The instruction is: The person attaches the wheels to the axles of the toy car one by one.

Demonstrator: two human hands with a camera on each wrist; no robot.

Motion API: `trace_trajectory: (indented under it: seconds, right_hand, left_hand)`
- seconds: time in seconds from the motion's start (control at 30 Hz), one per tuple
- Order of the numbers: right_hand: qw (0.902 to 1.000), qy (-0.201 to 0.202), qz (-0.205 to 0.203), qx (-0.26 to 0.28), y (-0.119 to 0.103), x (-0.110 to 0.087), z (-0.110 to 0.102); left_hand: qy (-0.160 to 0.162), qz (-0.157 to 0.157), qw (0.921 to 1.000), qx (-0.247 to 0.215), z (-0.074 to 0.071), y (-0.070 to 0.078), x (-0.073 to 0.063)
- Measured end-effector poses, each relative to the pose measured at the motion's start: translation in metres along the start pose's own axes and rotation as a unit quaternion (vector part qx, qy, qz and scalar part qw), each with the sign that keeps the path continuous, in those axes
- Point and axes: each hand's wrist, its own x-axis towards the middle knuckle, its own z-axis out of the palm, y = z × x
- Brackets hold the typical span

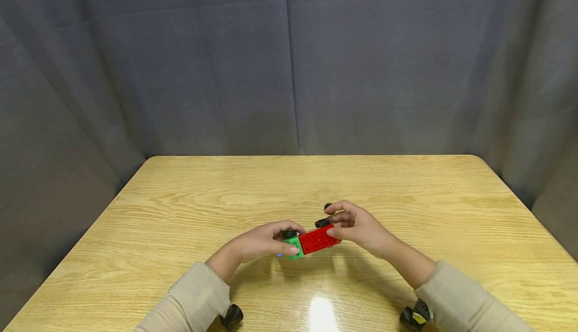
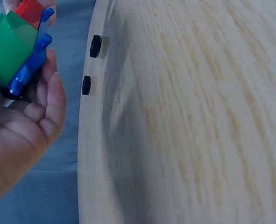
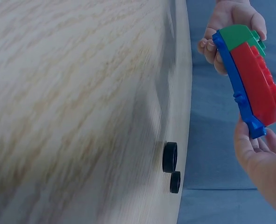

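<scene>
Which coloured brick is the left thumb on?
The green brick, held by the left hand; the right hand has its thumb on the longer red brick.

- A light yellow-brown, wood-grained worktop (image 1: 189,191) with rounded far corners is stretching across the lower part of the head view, its grain running mostly from side to side.
- A dark grey fabric curtain (image 1: 203,71) is hanging behind the worktop's far edge; in both wrist views, it is looking bluer.
- A thin, dark, nearly vertical seam (image 1: 290,61) is running down the curtain near its middle.
- Grey fabric side drapes (image 1: 40,136) are falling along the worktop's left and right edges.
- A bright white glare patch (image 1: 321,314) is shining on the worktop's near part.
</scene>
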Motion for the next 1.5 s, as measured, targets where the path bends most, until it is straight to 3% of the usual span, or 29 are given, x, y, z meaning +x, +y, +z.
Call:
trace_trajectory:
  seconds: [0.63,1.03,1.5]
  right_hand:
    - [0.9994,-0.016,0.007,-0.029,-0.002,0.007,0.003]
    - [0.9978,-0.006,0.011,-0.066,0.002,0.009,-0.003]
    - [0.9972,-0.002,0.009,-0.074,0.005,0.008,-0.011]
  left_hand:
    - [-0.039,-0.024,0.999,0.001,-0.001,-0.002,0.002]
    - [-0.018,-0.026,0.9995,0.001,0.005,-0.002,0.003]
    - [0.016,-0.029,0.9981,-0.053,0.007,-0.002,0.002]
